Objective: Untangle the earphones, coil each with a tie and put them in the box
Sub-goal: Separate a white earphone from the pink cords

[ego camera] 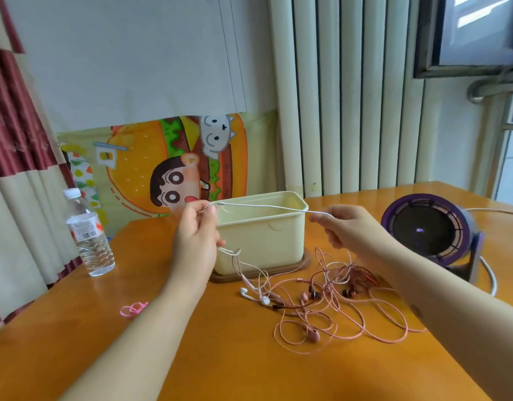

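White cable [264, 207] runs taut left-to-right before the box [258, 244], pinched by left hand [195, 230] and right hand [346, 227]; tangle [316, 295] nearer right.

The left hand [195, 230] and right hand [345, 227] are bare; the left forearm [139, 334] and right forearm [440, 308] are likewise uncovered to the view's lower edge.

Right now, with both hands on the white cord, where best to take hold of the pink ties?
From above, a fingertip grip across one loop of the pink ties: they lie flat and thin on the table, so a side approach would likely find nothing to catch.
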### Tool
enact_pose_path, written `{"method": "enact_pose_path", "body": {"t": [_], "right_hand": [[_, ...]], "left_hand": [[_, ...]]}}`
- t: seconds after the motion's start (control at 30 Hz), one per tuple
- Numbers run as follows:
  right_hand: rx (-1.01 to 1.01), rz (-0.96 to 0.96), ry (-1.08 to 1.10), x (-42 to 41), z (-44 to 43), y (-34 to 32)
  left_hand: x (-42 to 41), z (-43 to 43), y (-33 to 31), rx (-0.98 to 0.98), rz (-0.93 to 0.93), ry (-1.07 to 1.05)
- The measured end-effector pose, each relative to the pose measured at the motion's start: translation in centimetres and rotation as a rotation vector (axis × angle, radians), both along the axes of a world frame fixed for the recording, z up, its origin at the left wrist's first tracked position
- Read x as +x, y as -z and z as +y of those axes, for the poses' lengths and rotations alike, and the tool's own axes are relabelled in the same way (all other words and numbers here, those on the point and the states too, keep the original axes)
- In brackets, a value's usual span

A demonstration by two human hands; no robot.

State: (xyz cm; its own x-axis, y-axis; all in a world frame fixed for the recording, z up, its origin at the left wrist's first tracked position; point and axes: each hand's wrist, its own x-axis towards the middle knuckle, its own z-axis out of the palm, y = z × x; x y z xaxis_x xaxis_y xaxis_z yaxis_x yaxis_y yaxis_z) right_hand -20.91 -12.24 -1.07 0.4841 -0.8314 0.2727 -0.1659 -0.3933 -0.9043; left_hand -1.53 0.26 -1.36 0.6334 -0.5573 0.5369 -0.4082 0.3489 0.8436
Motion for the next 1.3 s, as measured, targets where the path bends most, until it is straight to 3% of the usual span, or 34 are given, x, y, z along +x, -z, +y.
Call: {"method": "enact_pose_path", "body": {"t": [0.13,0.2,0.4,0.57,0.73,0.8,0.93,1.07,1.13,1.3], "right_hand": [[0.327,-0.279,-0.037,1.4,-0.7,-0.5],[0.388,-0.291,-0.028,2.1,-1.0,-0.4],[0.303,-0.022,0.014,2.5,-2.3,0.2],[0.181,0.320,0.043,2.6,-2.8,0.4],[-0.036,0.510,0.128,3.4,-3.1,0.2],[-0.015,0.502,0.144,3.2,-3.3,0.2],[0.426,0.081,0.071,2.2,-2.9,-0.6],[0.585,0.022,0.030,2.5,-2.4,-1.7],[0.481,0.057,0.024,2.8,-2.0,-2.3],[-0.162,0.292,0.014,4.6,0.0,-5.3]], "left_hand": [[0.8,0.3,-1.7,-0.166,0.374,0.007],[0.9,0.4,-1.7,-0.222,0.510,0.026],[2.8,2.1,-2.8,-0.435,0.766,0.027],[3.7,3.2,-4.9,-0.621,1.017,0.151],[3.6,3.7,-7.1,-0.686,0.998,0.120],[3.7,4.0,-7.6,-0.692,0.978,0.092],[4.2,4.6,-7.6,-0.669,0.962,0.020],[3.8,4.5,-6.8,-0.641,0.950,-0.018],[3.4,4.2,-6.4,-0.597,0.930,0.006],[1.5,3.2,-4.9,-0.316,0.755,0.035]]}}
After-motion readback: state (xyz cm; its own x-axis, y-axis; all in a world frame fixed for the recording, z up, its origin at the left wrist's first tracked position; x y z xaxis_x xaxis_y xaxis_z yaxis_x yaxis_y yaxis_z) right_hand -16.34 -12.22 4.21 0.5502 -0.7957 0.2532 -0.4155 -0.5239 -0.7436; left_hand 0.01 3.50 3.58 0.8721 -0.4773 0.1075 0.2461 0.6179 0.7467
